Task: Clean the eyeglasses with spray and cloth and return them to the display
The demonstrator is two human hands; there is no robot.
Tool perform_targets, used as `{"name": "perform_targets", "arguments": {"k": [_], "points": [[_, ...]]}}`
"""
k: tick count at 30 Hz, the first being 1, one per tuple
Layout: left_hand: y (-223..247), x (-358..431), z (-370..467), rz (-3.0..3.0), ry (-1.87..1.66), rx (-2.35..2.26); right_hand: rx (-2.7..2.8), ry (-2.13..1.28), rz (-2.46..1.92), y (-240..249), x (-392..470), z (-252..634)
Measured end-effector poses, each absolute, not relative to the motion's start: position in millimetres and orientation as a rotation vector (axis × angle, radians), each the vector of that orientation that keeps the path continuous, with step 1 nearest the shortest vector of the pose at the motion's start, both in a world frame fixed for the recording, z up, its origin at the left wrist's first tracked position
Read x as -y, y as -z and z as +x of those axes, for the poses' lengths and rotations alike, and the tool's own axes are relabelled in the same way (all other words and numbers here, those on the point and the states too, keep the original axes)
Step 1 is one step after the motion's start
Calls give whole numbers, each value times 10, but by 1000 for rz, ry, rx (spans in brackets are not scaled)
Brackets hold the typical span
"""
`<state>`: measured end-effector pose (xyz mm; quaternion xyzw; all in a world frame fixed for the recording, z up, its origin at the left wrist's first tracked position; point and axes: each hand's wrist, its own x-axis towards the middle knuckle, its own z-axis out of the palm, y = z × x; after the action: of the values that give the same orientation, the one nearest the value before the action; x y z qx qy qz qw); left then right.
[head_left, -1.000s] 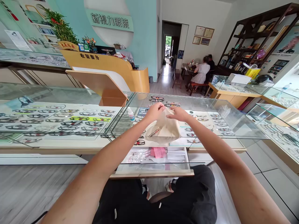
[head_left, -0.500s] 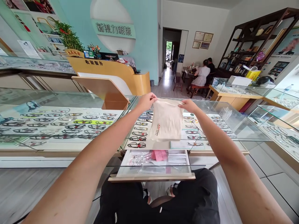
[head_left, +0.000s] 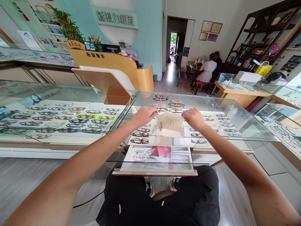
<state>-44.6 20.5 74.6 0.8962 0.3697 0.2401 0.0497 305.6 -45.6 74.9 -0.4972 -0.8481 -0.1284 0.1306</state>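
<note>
Head view: left hand (head_left: 146,115) and right hand (head_left: 194,120) each had grip pinched on far corner of cream cloth (head_left: 169,125); cloth was over glass worktop (head_left: 204,102), contact unclear, beyond open drawer (head_left: 155,173).

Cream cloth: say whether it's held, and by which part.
The cream cloth appears held at its far corners, the left hand at one, the right hand at the other.

Matt cloth (head_left: 168,125), seemingly woven and slightly wrinkled; smooth, glossy glass countertop (head_left: 201,103).
</note>
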Motion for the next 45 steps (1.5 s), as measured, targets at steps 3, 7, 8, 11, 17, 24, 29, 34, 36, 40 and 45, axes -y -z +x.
{"name": "perform_targets", "arguments": {"k": [3,7,8,11,17,24,29,34,36,40,45], "points": [[-424,36,-558,2938,-583,-978,2615,542,-1320,-371,810,3071],[-116,218,-621,2990,-492,-881,2692,583,-1243,-3,1044,3073],[-77,234,-631,2994,-478,-869,2693,579,-1245,45,1062,3078],[-34,239,-664,3016,-458,-846,2681,589,-1248,103,1072,3093],[-45,266,-689,3031,-435,-863,2640,542,-1345,111,1055,3079],[-106,265,-630,3181,-334,-1087,2523,670,-1415,100,989,3105],[-87,245,-656,3135,-398,-1073,2692,646,-1227,159,989,3095],[-56,276,-684,3090,-380,-1037,2690,547,-1217,216,1068,3096],[-57,276,-673,3071,-341,-1042,2643,418,-1248,174,1093,3090],[-67,153,-582,2851,-368,-1266,2286,117,-1568,-35,981,3027],[-58,-213,-333,2270,-551,-1676,1905,-192,-2190,-254,526,2877]]}}
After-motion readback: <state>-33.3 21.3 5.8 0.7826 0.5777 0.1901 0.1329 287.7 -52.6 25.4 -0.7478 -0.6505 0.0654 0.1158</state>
